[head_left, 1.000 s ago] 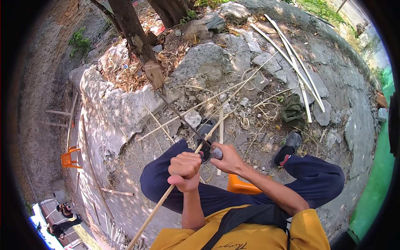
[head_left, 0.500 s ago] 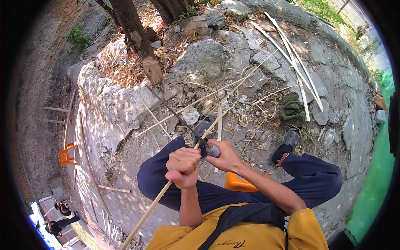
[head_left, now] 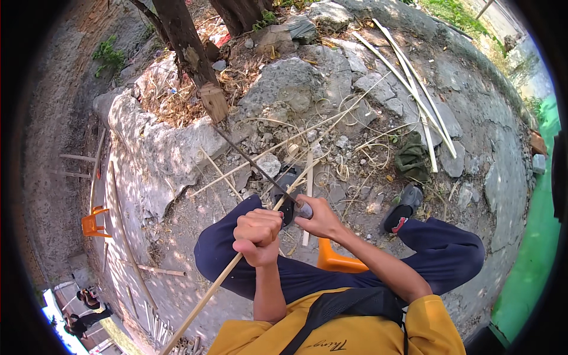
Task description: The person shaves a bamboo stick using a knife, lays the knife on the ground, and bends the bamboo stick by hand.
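Observation:
My left hand (head_left: 258,235) is closed around a long pale bamboo strip (head_left: 204,299), which slants from the lower left up past my fist. My right hand (head_left: 320,220) grips the grey handle of a long, thin-bladed knife (head_left: 258,167). Its dark blade points away to the upper left and crosses the strip just beyond my left fist. Whether the edge bites into the strip cannot be made out. Below the crossing, the strip's far end lies near my shoe (head_left: 286,184) among thin bamboo shavings (head_left: 340,168).
Long bamboo strips (head_left: 414,89) lie on cracked concrete at the far right, near a dark green cloth (head_left: 412,157). A tree trunk (head_left: 201,71) rises behind rocks. I sit on an orange stool (head_left: 337,260). An orange chair (head_left: 94,222) stands left; people (head_left: 89,307) are beyond.
My left hand has shifted slightly left with the strip. My right hand and the knife have tilted a little, and the blade's tip sits slightly lower and to the right.

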### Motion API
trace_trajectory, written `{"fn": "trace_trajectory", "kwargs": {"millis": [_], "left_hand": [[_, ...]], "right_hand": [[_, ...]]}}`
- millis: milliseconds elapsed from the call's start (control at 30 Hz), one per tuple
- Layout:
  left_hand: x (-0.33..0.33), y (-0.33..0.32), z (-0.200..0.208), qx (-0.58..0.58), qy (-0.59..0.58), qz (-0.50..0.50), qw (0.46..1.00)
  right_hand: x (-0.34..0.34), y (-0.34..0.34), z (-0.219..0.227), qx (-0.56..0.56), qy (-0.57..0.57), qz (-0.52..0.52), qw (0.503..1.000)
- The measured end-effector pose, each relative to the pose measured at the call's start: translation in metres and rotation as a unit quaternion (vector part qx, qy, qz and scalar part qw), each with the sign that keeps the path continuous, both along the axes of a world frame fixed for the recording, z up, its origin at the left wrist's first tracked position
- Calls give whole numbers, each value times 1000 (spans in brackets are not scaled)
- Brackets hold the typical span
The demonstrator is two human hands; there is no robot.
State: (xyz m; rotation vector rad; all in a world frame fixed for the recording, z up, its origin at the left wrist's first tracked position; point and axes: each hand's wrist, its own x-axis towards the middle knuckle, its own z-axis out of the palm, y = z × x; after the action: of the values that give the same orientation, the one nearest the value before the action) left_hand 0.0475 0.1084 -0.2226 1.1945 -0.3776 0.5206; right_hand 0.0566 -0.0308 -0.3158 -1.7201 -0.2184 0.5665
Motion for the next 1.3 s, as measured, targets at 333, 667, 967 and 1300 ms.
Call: {"fn": "trace_trajectory", "kwargs": {"millis": [333, 667, 967, 1300], "left_hand": [[0, 1, 1, -8, 2, -1, 1000], [1, 5, -3, 2, 13, 16, 1000], [5, -7, 0, 21, 15, -3, 1000], [5, -2, 3, 6, 10, -3, 1000]], "right_hand": [[5, -2, -1, -3, -16, 24, 1000], [6, -4, -44, -53, 27, -15, 998], [7, -16, -91, -89, 49, -26, 994], [8, -8, -58, -23, 11, 5, 1000]]}}
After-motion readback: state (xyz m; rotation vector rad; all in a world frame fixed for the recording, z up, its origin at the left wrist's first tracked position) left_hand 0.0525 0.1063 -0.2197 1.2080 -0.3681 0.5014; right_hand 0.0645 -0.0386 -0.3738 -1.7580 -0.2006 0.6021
